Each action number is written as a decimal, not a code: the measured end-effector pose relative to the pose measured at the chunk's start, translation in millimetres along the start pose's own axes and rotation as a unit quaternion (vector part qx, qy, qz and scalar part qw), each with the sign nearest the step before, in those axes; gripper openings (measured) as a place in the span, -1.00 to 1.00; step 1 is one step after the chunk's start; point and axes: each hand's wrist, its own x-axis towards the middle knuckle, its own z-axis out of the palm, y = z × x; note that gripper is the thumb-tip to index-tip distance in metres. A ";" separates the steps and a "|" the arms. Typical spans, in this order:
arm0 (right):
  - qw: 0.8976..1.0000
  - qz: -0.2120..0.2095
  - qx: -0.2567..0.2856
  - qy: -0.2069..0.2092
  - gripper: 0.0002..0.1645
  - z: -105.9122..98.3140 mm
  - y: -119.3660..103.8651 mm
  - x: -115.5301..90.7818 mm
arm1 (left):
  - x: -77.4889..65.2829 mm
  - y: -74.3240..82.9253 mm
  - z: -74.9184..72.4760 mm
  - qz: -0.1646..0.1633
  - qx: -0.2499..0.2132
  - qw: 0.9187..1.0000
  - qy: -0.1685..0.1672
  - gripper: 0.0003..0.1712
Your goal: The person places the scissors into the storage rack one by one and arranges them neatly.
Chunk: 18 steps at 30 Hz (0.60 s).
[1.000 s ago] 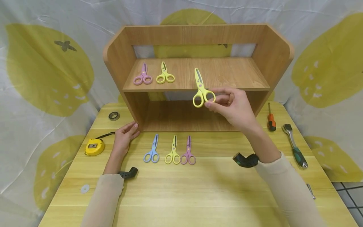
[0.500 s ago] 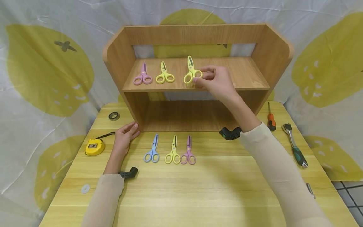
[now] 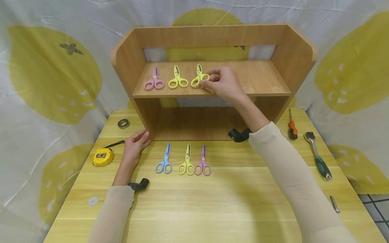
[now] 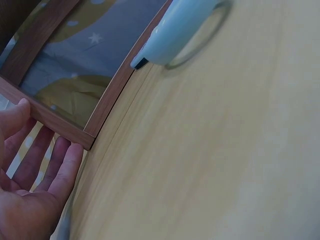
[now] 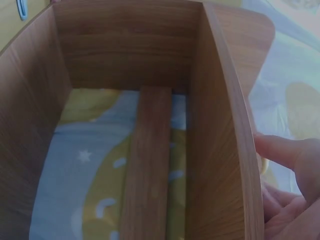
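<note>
My right hand (image 3: 223,82) pinches the right handle ring of yellow scissors (image 3: 196,81), low over the upper shelf board, blades pointing to the back. In the right wrist view the board hides most of these scissors behind its edge. To their left on the board lie other yellow scissors (image 3: 178,81) and purple scissors (image 3: 154,82). My left hand (image 3: 136,145) rests against the lower front corner of the wooden desk shelf (image 3: 209,35). In the left wrist view its fingertips (image 4: 75,150) touch the side panel, the thumb on the front edge.
Blue scissors (image 3: 164,163), yellow scissors (image 3: 186,165) and purple scissors (image 3: 202,165) lie on the table before the shelf. At left are a bearing ring (image 3: 123,124), tape measure (image 3: 103,157) and washer (image 3: 93,201); at right a screwdriver (image 3: 292,130) and ratchet wrench (image 3: 319,158).
My right hand has carried the yellow scissors up and left from in front of the shelf to the upper board, beside the other yellow pair. The left hand has stayed at the corner.
</note>
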 end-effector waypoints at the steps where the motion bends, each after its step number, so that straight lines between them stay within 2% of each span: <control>1: 1.000 -0.002 -0.006 -0.002 -0.45 -0.1 0.0 -0.1 | -0.4 0.4 0.1 0.000 -0.001 1.000 0.000 -0.34; 10: 0.998 -0.021 -0.049 -0.027 -0.54 -2.9 3.2 -1.4 | -2.3 2.9 2.6 -0.011 0.009 1.000 -0.004 -0.30; 18: 0.997 -0.019 -0.068 -0.037 -0.38 -8.5 2.0 -2.2 | -1.8 1.8 1.3 -0.007 0.006 1.000 0.004 -0.33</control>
